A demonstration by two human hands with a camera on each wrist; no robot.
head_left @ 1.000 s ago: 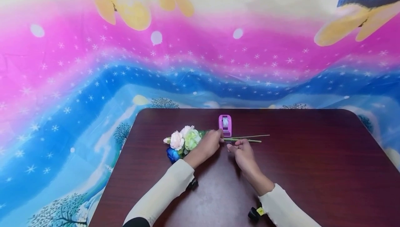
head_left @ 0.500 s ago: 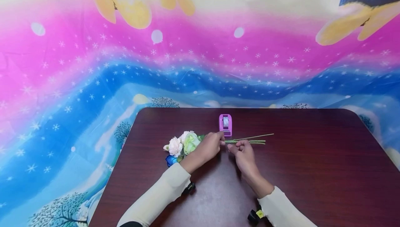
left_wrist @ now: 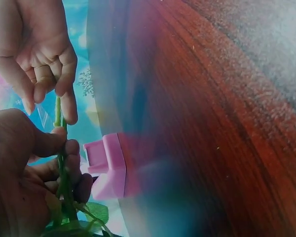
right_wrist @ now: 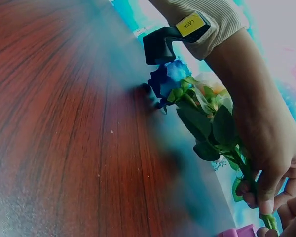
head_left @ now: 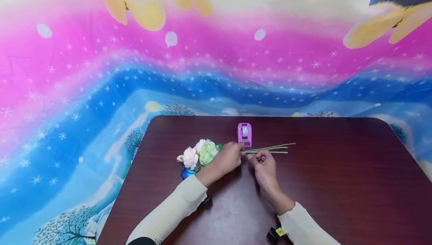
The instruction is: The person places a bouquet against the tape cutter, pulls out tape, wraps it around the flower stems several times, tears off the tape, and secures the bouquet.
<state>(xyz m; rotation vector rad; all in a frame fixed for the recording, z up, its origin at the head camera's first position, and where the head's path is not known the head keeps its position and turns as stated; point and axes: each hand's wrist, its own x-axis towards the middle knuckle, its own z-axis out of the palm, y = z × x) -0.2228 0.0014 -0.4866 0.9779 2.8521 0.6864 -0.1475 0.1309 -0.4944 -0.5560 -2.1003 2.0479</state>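
Observation:
A bunch of artificial flowers point(head_left: 206, 152), with pale pink, light green and blue blooms, lies sideways at the table's left. My left hand point(head_left: 228, 158) grips its green stems just below the leaves, thumb against fingers in the left wrist view. Thin stem ends point(head_left: 281, 148) stick out to the right and fan slightly apart. Close beside the left fingertips, my right hand point(head_left: 265, 170) is at the stems with fingers curled. A thin see-through strip like clear tape point(left_wrist: 43, 116) shows at its thumb in the left wrist view. The blue rose point(right_wrist: 168, 79) shows under the left forearm.
A pink tape dispenser point(head_left: 244, 135) stands just behind the hands. The dark red-brown wooden table point(head_left: 337, 177) stretches out to the right, with a colourful printed cloth point(head_left: 216, 65) hanging behind its far edge.
The stems have shifted and turned a little in the left hand, their ends now spread more. Both hands stay close together, the right moving only slightly.

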